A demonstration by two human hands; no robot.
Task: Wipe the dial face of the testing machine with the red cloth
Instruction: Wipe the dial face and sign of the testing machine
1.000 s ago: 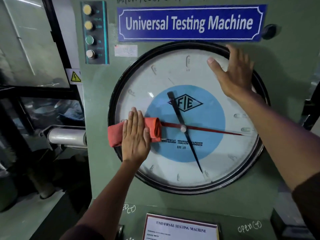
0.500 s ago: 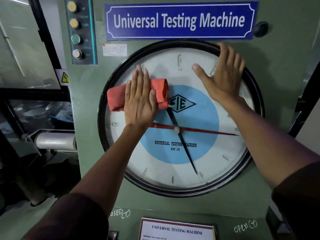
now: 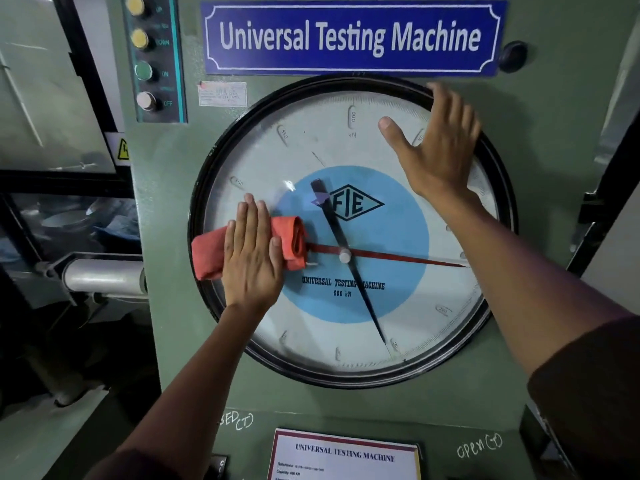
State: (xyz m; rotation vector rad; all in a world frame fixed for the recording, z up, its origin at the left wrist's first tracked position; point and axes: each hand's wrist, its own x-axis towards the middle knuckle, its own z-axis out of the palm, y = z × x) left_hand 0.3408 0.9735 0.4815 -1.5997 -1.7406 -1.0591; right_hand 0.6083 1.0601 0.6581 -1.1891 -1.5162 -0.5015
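Note:
The round dial face [image 3: 346,140] of the green testing machine fills the middle of the view, with a black rim, a blue centre disc, a black pointer and a red pointer. My left hand [image 3: 251,258] lies flat on a folded red cloth [image 3: 292,239] and presses it against the left side of the glass, level with the hub. The cloth sticks out on both sides of the hand and reaches the left rim. My right hand [image 3: 438,150] rests flat, fingers spread, on the upper right of the dial by the rim, holding nothing.
A blue "Universal Testing Machine" sign [image 3: 349,38] hangs above the dial. A panel of push buttons [image 3: 149,60] sits at upper left, a black knob [image 3: 512,56] at upper right. A metal cylinder [image 3: 104,276] juts out on the left. A white label plate [image 3: 346,455] is below.
My left hand has slid the red cloth down from the dial's upper left to its left-middle, after an upward stroke before that. The right hand stays on the upper right.

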